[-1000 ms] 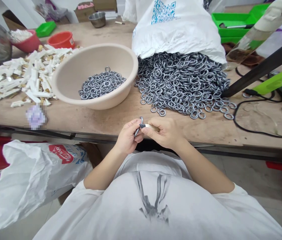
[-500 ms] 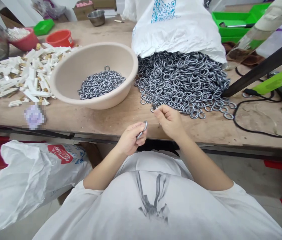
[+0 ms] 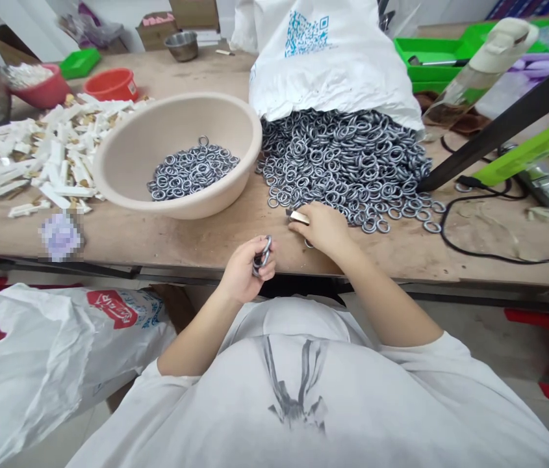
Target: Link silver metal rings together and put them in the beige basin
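Note:
My left hand (image 3: 249, 266) is closed around grey metal-looking rings (image 3: 263, 255), at least two of them, just above the table's front edge. Fingers of my right hand (image 3: 323, 226) wrap a small cream-handled tool (image 3: 299, 217) with a dark tip; its exact kind does not show. A single ring lies partly under that hand. Right behind it spreads a big heap of the same rings (image 3: 337, 156), spilling from a white sack (image 3: 327, 71). To the left, a beige basin (image 3: 123, 175) holds many more rings.
White strips with brown bits (image 3: 54, 156) are piled at the left of the wooden table (image 3: 167, 240). A red bowl (image 3: 111, 84) stands behind them. On the right are a slanting dark bar (image 3: 498, 127), a bottle (image 3: 479, 71) and a black cable (image 3: 454, 244).
My left hand has turned, showing the rings more from the front. The cream-handled tool has come into sight in my right hand. The whole view has shifted slightly.

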A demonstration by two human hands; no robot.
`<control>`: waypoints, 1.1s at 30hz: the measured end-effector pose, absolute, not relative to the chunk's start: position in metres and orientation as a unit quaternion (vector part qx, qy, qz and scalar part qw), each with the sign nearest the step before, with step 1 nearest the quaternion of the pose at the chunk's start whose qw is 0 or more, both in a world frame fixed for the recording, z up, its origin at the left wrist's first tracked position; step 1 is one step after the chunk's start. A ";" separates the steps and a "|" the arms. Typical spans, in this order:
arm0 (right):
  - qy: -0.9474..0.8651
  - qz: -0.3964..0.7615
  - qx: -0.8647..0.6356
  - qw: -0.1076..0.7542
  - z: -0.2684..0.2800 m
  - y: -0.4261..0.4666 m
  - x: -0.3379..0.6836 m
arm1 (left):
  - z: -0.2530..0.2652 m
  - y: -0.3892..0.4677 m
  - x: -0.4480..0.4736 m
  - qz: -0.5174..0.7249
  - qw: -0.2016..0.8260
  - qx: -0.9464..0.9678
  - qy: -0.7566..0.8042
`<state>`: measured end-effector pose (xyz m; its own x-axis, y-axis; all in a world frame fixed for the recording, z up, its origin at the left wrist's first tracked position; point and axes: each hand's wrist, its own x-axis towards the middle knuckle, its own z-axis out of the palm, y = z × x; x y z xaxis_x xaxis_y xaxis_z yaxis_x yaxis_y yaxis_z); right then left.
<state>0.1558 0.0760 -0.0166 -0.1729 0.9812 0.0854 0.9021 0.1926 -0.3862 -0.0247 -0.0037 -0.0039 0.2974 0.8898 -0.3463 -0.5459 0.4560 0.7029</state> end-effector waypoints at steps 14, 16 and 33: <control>-0.787 0.046 -0.615 0.019 -0.012 0.072 0.140 | -0.002 0.006 -0.030 0.478 0.775 0.146 0.386; -0.792 0.049 -0.608 0.022 -0.012 0.072 0.138 | -0.002 0.005 -0.029 0.476 0.772 0.155 0.393; -0.605 0.616 -0.327 0.384 -0.002 0.036 0.130 | -0.016 -0.002 -0.011 0.504 0.651 0.368 0.433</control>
